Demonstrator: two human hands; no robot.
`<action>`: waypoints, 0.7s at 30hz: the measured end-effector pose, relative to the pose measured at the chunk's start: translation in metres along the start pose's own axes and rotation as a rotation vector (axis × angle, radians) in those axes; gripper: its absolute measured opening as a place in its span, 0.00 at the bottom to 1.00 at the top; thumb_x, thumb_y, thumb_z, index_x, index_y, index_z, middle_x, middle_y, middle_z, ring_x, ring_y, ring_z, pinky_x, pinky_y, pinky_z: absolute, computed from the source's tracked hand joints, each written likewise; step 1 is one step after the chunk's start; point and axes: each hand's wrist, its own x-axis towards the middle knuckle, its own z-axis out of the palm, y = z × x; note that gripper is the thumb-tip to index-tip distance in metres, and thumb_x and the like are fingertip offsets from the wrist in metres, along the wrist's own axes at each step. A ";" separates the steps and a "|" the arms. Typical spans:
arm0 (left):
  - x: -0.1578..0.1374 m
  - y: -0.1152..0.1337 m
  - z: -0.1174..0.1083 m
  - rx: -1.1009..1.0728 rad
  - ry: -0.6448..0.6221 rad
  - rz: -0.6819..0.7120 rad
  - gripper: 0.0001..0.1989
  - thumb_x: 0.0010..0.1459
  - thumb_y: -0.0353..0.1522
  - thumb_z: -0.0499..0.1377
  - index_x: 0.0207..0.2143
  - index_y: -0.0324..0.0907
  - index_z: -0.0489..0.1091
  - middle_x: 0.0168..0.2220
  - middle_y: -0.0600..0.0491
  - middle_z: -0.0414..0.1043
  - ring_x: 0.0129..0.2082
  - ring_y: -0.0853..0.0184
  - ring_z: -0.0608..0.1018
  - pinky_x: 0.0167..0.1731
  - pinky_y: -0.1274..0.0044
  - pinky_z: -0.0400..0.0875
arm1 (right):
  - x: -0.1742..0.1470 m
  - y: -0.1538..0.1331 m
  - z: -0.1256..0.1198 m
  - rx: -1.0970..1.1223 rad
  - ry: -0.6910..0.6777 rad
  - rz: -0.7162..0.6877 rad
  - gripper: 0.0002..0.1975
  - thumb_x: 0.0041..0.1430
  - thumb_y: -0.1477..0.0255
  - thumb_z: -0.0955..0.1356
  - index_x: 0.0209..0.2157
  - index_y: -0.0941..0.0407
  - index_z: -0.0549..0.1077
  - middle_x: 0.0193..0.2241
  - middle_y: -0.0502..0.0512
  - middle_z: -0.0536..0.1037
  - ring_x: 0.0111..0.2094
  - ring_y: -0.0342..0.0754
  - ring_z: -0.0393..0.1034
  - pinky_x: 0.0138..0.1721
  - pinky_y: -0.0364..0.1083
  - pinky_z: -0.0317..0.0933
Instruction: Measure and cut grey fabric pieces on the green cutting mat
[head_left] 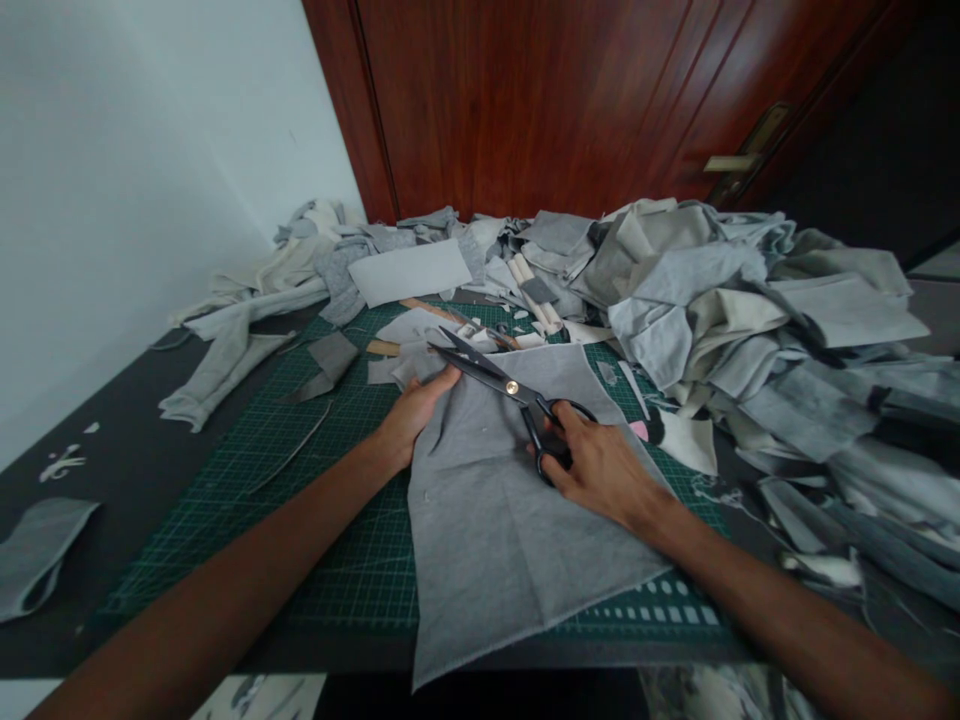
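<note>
My right hand (600,460) grips the black handles of a pair of scissors (495,378), whose blades are parted and point up and to the left. Beneath them, a large piece of grey fabric (502,530) lies on a green cutting mat (337,560), its lower corner hanging over the table's front edge. At the fabric's upper left edge, my left hand (420,410) pinches the cloth, with the thumb close to the blade tips. The fingers under the cloth are partly hidden.
Heaped grey and cream fabric (720,290) covers the right side and back of the table. A white rectangular piece (409,272) lies behind the mat. Small offcuts, a grey scrap (330,360) and a folded grey strip (45,550) lie leftward. A wooden door (540,100) stands behind.
</note>
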 end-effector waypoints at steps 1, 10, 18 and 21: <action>0.000 0.000 0.001 -0.010 0.012 -0.016 0.13 0.53 0.37 0.69 0.40 0.40 0.77 0.33 0.48 0.82 0.36 0.55 0.85 0.38 0.66 0.83 | 0.000 0.000 0.001 -0.003 0.002 0.001 0.10 0.60 0.69 0.64 0.42 0.56 0.62 0.36 0.57 0.79 0.31 0.52 0.74 0.31 0.46 0.55; 0.000 -0.001 0.004 -0.048 0.074 -0.051 0.11 0.54 0.35 0.67 0.40 0.41 0.76 0.34 0.49 0.82 0.35 0.55 0.84 0.39 0.65 0.82 | -0.001 -0.004 0.002 -0.041 -0.013 0.014 0.09 0.63 0.68 0.63 0.43 0.56 0.62 0.34 0.56 0.80 0.30 0.52 0.75 0.30 0.46 0.56; 0.001 -0.003 0.004 -0.016 0.043 0.017 0.17 0.52 0.38 0.70 0.43 0.42 0.76 0.36 0.51 0.82 0.37 0.59 0.84 0.40 0.70 0.81 | -0.002 -0.003 0.003 -0.005 0.011 -0.004 0.06 0.62 0.72 0.62 0.41 0.55 0.63 0.31 0.55 0.78 0.28 0.51 0.74 0.29 0.45 0.56; -0.001 -0.003 0.005 -0.019 0.035 0.024 0.16 0.50 0.38 0.72 0.40 0.41 0.77 0.34 0.51 0.82 0.37 0.59 0.84 0.39 0.72 0.81 | 0.000 0.001 0.003 0.095 0.061 0.009 0.05 0.62 0.72 0.62 0.41 0.54 0.62 0.32 0.54 0.78 0.28 0.51 0.75 0.29 0.45 0.58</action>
